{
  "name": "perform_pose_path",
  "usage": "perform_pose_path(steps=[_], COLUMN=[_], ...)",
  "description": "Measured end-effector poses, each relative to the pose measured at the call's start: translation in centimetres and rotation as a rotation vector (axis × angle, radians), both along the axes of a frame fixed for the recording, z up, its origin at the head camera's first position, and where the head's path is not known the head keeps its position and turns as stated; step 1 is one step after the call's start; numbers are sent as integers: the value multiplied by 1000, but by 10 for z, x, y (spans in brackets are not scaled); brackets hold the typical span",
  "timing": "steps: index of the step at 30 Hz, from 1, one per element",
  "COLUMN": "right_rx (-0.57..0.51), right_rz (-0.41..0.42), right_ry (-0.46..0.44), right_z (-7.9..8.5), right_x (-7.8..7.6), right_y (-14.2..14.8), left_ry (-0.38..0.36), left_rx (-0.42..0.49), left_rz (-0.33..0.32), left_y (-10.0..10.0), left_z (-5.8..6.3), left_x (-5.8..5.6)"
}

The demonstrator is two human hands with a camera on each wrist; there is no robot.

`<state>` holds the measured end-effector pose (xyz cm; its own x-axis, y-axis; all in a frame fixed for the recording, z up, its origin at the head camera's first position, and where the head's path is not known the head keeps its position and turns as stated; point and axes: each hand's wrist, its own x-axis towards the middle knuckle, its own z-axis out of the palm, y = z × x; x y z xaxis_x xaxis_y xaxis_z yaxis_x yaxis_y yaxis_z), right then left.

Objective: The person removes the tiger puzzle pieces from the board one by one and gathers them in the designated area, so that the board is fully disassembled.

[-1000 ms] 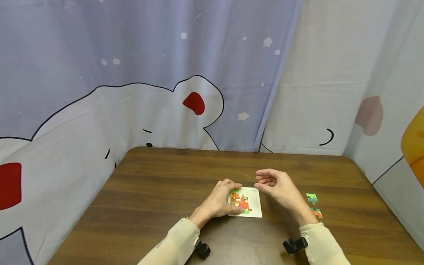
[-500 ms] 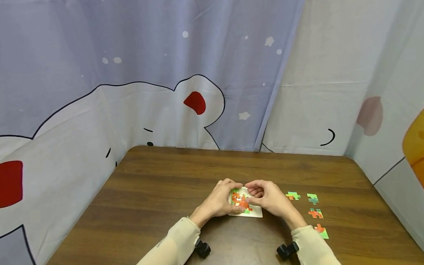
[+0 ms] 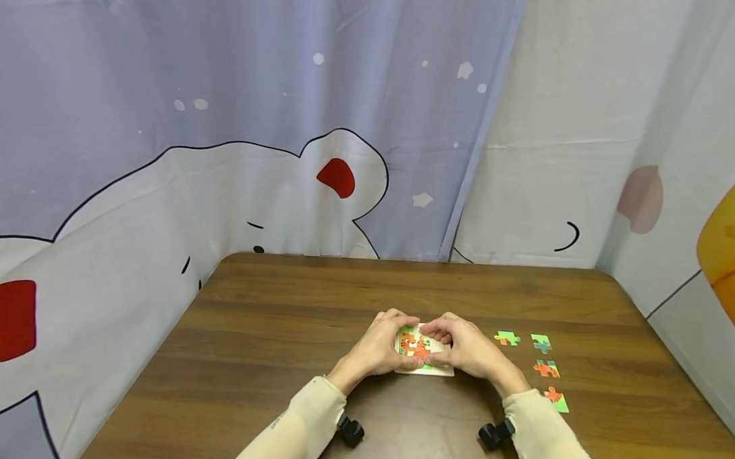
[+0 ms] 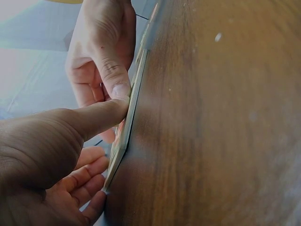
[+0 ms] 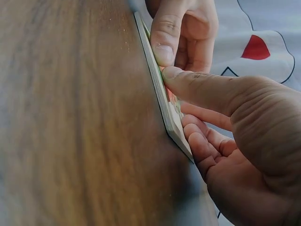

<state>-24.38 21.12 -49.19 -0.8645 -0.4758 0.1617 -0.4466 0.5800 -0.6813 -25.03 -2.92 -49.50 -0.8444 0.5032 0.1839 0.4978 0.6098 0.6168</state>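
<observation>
A small square jigsaw board [image 3: 444, 372] lies on the table, its pale frame round an orange tiger picture with green parts. My left hand [image 3: 372, 348] holds its left side, fingers at the far edge and thumb on the near part. From the right, my right hand [image 3: 469, 348] rests over the board, its thumb [image 5: 197, 84] pressing on the surface close to the left thumb [image 5: 164, 37] and its other fingers bent over the far part. Whether a loose piece lies under the right fingers is hidden. In the left wrist view the board's edge [image 4: 134, 101] sits flat on the wood.
Several loose jigsaw pieces lie right of the board: a green and orange one [image 3: 507, 338], a green and blue one [image 3: 541, 342], an orange one [image 3: 546, 369] and an orange and green corner [image 3: 557, 399]. A printed curtain [image 3: 257, 84] hangs behind the brown table [image 3: 304, 295].
My right hand has come left and down from beside the board onto it, and its thumb has moved towards the left thumb. More loose pieces show beside the right arm. The left hand stays put.
</observation>
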Motion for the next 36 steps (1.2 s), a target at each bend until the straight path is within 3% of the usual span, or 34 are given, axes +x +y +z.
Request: perform_pose_path(steps=[13,17,22,27,28,29,31,35,36], right_rx=[5,0,-16,-20,-21,-22,-24,-37,-38], right_rz=[22,16,13,12,11,10,8,14,15], right_ry=[24,10,-11,-30,-36,-42,-50,-54,-52], right_z=[-2,-1,-1,-2,-2,-2,-2,-1,-1], right_x=[0,0,0,-1,0,0,0,0,-1], right_y=[1,-1,-2,-2,-2,-2,-2,-3,-3], left_ry=[40,84,64,89,99,133,149,203,180], left_rx=[-22,-15,33,42,41,36,35,37,39], left_rz=[-67,-82,-37,-16,-20,-28,-39,-44,-40], left_y=[-9,-13,-14,-15,-15,-16,-16,-17,-15], left_z=[1,-1,6,5,4,-4,-6,-28,-25], left_x=[-4,-7,-5,-7,-8,-13,-14,-29,-27])
